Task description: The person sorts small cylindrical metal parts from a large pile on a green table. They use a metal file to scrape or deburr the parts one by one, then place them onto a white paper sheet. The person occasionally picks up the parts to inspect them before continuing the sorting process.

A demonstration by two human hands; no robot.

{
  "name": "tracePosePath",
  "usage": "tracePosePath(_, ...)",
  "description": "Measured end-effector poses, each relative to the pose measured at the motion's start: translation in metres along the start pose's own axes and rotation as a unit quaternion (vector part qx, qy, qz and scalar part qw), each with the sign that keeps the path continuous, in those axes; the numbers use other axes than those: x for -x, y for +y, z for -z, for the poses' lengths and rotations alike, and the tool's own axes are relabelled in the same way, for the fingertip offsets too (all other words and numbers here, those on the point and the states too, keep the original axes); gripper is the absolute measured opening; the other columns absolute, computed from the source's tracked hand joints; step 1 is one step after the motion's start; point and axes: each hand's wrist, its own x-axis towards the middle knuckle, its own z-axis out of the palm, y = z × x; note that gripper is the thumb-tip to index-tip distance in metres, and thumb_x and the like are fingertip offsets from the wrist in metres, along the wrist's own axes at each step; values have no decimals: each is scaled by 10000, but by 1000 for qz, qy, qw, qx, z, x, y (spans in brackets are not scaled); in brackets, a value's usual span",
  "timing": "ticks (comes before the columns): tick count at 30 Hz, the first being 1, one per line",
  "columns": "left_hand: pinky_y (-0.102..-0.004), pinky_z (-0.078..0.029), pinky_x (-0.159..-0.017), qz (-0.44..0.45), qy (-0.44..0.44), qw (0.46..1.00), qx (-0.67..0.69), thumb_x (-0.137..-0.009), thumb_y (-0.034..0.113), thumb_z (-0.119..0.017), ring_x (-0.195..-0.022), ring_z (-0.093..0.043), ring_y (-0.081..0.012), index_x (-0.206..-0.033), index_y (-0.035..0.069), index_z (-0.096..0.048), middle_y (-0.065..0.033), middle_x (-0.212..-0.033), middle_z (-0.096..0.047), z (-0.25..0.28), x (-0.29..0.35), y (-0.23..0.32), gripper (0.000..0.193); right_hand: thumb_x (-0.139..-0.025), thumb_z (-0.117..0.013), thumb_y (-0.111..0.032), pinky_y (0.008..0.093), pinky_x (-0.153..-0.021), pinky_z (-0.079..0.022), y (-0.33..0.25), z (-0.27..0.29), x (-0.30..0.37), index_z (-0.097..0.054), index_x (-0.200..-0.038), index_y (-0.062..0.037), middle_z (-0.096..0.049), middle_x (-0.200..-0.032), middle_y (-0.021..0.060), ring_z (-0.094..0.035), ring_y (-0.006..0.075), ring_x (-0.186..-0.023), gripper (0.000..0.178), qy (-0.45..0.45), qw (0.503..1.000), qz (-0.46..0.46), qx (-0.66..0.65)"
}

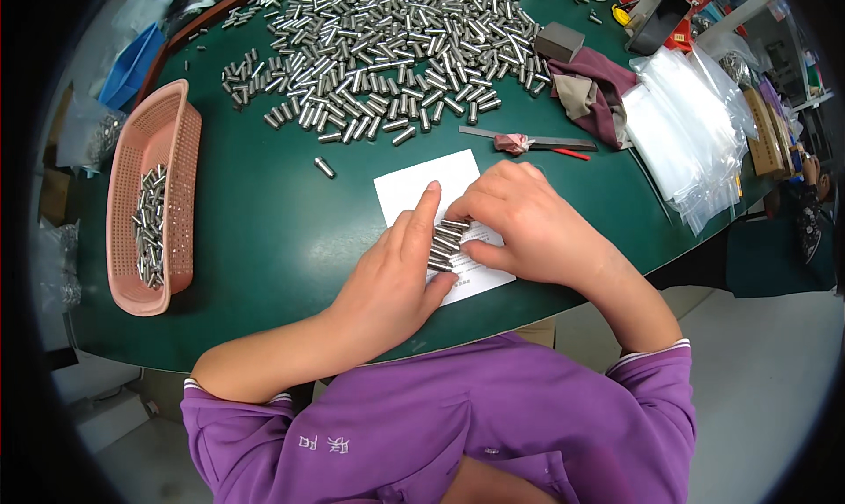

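A short row of silver metal pins (447, 244) lies side by side on a white sheet of paper (422, 187), between my two hands. My left hand (392, 262) rests along the row's left side, its fingers stretched out and its thumb apart at the near end. From the right, my right hand (515, 213) curls over the row, with fingertips at the far end and the thumb against the pins' right ends. Parts of the row are hidden under the fingers. One loose pin (325, 168) lies on the green table beyond the paper's left side.
A large pile of metal pins (396, 46) covers the far table (264, 205). At left stands a pink basket (185, 196) with more pins inside. A file-like tool (563, 143), a maroon cloth (598, 81), a grey block (559, 42) and clear plastic bags (687, 134) lie to the right.
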Motion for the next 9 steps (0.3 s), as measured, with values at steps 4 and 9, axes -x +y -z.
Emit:
tracePosePath(4, -352, -471, -767, -15, -11, 1000, -5, -733, -5, -694, -829, -522, -234, -1470, 23, -159, -128, -1067, -507, 4, -1, 1, 911, -704, -723, -138, 380, -797, -398, -5, -5, 12, -625, -995, -99, -590, -875, 43, -533, 247, -891, 310, 43, 999, -16, -12)
tracePosePath(9, -369, -450, -856, -18, -23, 999, -20, -728, -45, -654, -910, -522, -256, -1466, 25, -174, -134, -1084, -514, 10, 1, -7, 883, -712, -721, -139, 387, -794, -400, -12, -7, 16, -600, -1088, -119, -589, -871, 49, -538, 248, -895, 395, 21, 998, -60, -29)
